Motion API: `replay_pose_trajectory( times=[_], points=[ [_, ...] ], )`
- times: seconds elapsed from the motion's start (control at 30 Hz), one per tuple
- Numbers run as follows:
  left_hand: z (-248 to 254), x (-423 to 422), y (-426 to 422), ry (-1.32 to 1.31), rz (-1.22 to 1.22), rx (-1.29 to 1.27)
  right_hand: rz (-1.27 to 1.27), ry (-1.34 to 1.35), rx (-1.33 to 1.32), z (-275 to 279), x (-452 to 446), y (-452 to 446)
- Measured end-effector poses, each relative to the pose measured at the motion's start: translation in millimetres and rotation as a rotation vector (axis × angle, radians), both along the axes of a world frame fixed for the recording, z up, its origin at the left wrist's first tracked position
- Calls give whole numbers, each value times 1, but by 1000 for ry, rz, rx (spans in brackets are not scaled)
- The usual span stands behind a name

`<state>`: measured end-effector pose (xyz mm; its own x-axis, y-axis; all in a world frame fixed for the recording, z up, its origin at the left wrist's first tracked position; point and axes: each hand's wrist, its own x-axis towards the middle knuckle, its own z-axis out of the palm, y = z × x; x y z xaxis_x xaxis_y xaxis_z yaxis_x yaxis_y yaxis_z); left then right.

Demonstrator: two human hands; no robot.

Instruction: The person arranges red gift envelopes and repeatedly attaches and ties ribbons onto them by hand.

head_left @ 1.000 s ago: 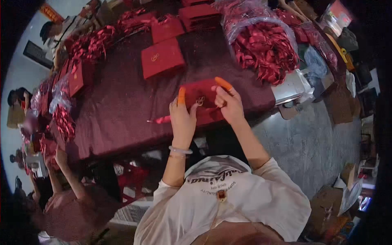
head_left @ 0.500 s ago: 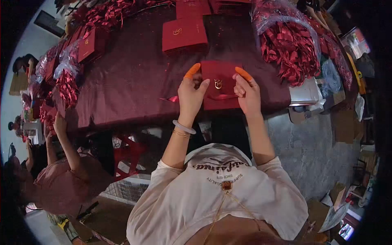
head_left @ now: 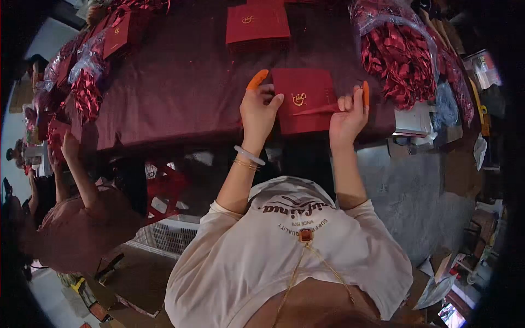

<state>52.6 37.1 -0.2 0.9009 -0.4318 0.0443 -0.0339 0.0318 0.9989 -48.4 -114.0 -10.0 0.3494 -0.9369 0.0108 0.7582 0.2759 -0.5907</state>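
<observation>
A square red card or folder (head_left: 306, 82) with a gold emblem is in front of me at the table's near edge. My left hand (head_left: 258, 109), an orange cover on its index finger, is at the card's left edge with the thumb over it and the other fingers curled. A red ribbon (head_left: 314, 110) stretches across the card's front, below the emblem. My right hand (head_left: 350, 117) is closed on the ribbon's right end, beside the card's right edge; its orange-covered index finger points up.
Beyond the card lies a stack of similar red cards (head_left: 257, 24). A plastic bag of red ribbons (head_left: 396, 60) sits at the right, another bundle (head_left: 86, 82) at the left. A co-worker's hand (head_left: 70, 146) is at the table's left side. The dark red tablecloth (head_left: 180, 104) covers the table.
My right hand has moved right and turned, drawing the ribbon across the card. My left hand stays near the left edge. The whole view has shifted slightly.
</observation>
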Motion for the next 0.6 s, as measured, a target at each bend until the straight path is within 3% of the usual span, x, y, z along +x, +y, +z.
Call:
replay_pose_trajectory(
  times=[0.13, 0.2, 0.27, 0.37, 0.47, 0.5, 0.57, 0.6],
  points=[
    [17, -1, 1, -70, -16, 232, -37, 42, -58, 6, 4, 4],
    [1, 2, 1, -22, -53, -24, 24, 87, -101, 11, 7, 5],
    [2, 5, 2, 18, -58, -31, 186, 275, -190, 25, 8, 10],
    [9, 6, 4, 88, -66, -22, 441, 619, -476, 44, 22, 10],
    [4, 7, 6, 117, -83, -54, 423, 771, -996, 31, 43, 3],
    [1, 7, 6, 117, -99, -96, 423, 769, -999, 30, 46, 0],
    [2, 6, 6, 77, -100, -110, 410, 828, -1327, 32, 52, -2],
    [3, 5, 6, 39, -102, -120, 457, 865, -1305, 33, 51, 0]
  ],
)
